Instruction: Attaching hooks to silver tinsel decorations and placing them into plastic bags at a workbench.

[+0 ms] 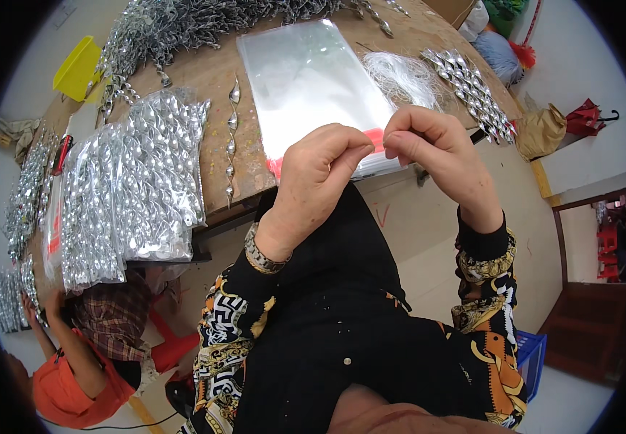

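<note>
Close together over the red-edged end of a stack of clear plastic bags (306, 79), my left hand (307, 182) and my right hand (439, 153) each pinch thumb against forefinger. Whatever lies between the fingertips is too fine to make out. Beyond my right hand is a loose bundle of white thread (400, 76), and beside it a flat bunch of silver twisted ornaments (470, 94). A single silver twist (232, 134) lies on the wooden table (219, 61), left of the bags. Farther left, bagged silver twists (132, 181) reach over the table's edge.
A big heap of silver twists (190, 29) covers the far side. A red-handled tool (61, 154) and a yellow bin (76, 70) are at the left. A co-worker in orange (74, 387) sits lower left. A paper bag (542, 132) and dark red umbrella (582, 117) stand right.
</note>
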Demonstrator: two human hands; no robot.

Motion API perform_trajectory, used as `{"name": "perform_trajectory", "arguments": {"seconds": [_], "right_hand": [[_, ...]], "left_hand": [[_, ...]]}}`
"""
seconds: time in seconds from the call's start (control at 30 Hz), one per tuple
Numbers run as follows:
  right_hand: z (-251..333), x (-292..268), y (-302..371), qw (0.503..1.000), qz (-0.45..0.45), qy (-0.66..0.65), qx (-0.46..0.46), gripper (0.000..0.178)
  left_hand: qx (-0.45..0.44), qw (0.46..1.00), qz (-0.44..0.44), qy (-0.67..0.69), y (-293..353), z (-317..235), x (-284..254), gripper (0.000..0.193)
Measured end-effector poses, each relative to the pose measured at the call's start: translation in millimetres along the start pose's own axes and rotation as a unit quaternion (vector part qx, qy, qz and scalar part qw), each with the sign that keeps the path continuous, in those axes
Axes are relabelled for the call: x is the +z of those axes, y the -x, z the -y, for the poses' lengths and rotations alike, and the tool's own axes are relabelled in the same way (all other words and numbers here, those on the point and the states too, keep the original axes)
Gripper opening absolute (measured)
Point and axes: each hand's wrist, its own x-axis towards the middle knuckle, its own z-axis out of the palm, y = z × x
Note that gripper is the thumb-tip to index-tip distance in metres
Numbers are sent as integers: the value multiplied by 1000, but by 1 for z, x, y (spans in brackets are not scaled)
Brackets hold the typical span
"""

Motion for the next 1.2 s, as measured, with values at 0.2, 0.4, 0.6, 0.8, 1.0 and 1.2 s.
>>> {"name": "perform_trajectory", "arguments": {"seconds": [0.2, 0.4, 0.6, 0.8, 1.0, 1.2], "right_hand": [[-18, 5, 2, 982, -20, -190, -9, 11], [-31, 25, 2, 907, -55, -415, -43, 12], [-46, 38, -1, 941, -94, -312, -93, 11], [-41, 32, 2, 973, -105, 87, -188, 5], [-37, 26, 5, 885, -83, 359, -284, 8], [-36, 30, 8, 852, -56, 442, -276, 11]], "left_hand": [[-73, 988, 10, 134, 0, 14, -2, 8], [-148, 940, -7, 306, 5, 35, 4, 10], [-196, 888, -43, 413, 15, 39, 19, 9], [-166, 925, -55, 338, 22, 38, 25, 10], [-194, 931, -64, 304, 25, 34, 26, 13], [-223, 935, -64, 267, 25, 32, 24, 14]]}}
